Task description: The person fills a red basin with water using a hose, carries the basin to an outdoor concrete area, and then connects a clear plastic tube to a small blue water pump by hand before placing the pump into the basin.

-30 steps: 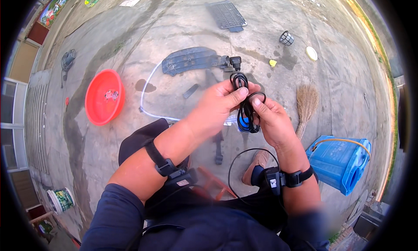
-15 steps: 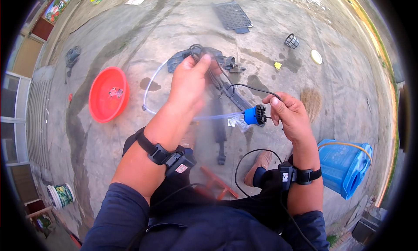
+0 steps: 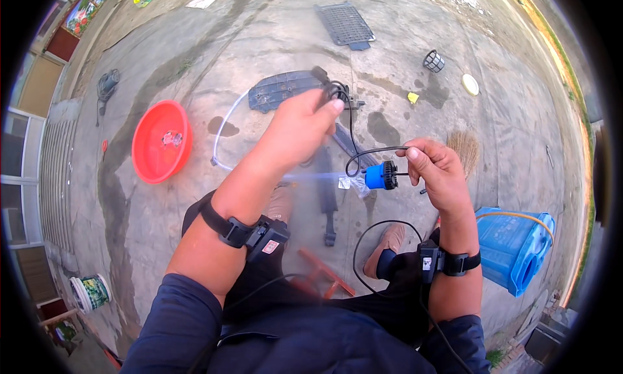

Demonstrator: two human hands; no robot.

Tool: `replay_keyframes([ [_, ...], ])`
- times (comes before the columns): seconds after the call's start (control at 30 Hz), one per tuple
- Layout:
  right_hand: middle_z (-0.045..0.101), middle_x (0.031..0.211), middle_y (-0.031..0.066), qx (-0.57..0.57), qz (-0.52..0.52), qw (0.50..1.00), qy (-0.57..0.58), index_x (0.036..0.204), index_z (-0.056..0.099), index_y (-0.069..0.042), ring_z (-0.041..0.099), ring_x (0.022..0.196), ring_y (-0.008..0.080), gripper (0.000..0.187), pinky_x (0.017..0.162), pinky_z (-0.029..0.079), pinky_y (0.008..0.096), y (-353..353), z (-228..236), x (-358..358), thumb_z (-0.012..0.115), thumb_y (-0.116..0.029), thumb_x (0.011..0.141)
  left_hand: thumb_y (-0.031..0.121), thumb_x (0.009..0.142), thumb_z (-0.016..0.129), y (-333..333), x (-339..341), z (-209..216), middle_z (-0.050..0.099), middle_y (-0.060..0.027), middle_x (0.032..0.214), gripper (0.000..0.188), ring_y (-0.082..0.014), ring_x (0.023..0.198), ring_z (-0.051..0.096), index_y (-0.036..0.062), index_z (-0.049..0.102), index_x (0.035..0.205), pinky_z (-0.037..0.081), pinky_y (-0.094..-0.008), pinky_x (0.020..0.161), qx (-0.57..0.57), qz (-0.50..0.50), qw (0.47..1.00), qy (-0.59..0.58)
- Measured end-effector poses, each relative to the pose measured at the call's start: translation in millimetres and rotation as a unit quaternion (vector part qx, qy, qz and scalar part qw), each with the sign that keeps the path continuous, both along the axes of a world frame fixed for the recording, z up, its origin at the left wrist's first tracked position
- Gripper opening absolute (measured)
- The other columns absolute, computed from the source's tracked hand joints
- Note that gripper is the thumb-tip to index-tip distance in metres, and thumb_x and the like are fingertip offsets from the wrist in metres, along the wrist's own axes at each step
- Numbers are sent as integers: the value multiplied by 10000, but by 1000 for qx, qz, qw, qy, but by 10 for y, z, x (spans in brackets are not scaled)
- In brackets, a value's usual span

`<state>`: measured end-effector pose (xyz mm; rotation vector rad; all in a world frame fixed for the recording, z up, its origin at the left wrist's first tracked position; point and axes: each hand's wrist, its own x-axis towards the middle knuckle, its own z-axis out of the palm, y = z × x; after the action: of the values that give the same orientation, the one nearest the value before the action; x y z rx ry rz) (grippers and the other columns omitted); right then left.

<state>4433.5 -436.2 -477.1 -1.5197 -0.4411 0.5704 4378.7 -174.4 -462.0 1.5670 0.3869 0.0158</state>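
Observation:
My left hand (image 3: 304,122) is closed around a gathered bundle of thin black cable (image 3: 351,124), a little left of the middle. From there the cable dips in a small loop and runs to my right hand (image 3: 441,174), whose thumb and fingers pinch it. Just below the pinch hangs a small blue pump (image 3: 374,176) with a black slotted end, its cord leading into my right fingers. A clear hose (image 3: 223,128) curves on the left and passes behind my left forearm toward the pump. Behind the pump lies a clear plastic bag (image 3: 357,187).
Around me on the concrete are a red basin (image 3: 144,154), a dark plastic panel (image 3: 279,91), a black grille (image 3: 346,24), a black basket (image 3: 434,61), a straw broom (image 3: 464,154) and a blue container (image 3: 513,247). A reddish frame (image 3: 328,276) lies between my feet.
My left hand has moved right, toward my right hand, carrying the cable bundle. The cable between the hands now hangs in a tighter loop. My right hand and the pump have barely shifted.

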Motion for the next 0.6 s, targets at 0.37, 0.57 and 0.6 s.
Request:
replay_keyframes([
  [0.37, 569, 667, 16, 119, -62, 988, 76, 1036, 664, 9, 513, 600, 104, 242, 584, 411, 248, 47, -97, 30, 605, -218, 976, 301, 824, 688, -480, -295, 30, 672, -158, 864, 275, -362, 845, 644, 83, 670, 991, 504, -448, 748, 394, -556, 731, 33],
  [0.57, 548, 666, 12, 131, -105, 980, 102, 1034, 657, 15, 510, 623, 112, 252, 609, 413, 251, 56, -157, 49, 600, -224, 976, 197, 818, 741, -292, -265, 293, 632, -89, 773, 222, -250, 687, 585, 23, 632, 905, 457, -362, 650, 154, -534, 830, -38],
  [0.6, 543, 669, 12, 141, -114, 977, 109, 1031, 657, 12, 511, 630, 116, 245, 609, 416, 252, 64, -158, 58, 600, -220, 974, 143, 811, 759, -233, -284, 340, 610, -47, 739, 204, -190, 655, 552, 14, 624, 891, 435, -329, 623, 91, -483, 870, -44],
])
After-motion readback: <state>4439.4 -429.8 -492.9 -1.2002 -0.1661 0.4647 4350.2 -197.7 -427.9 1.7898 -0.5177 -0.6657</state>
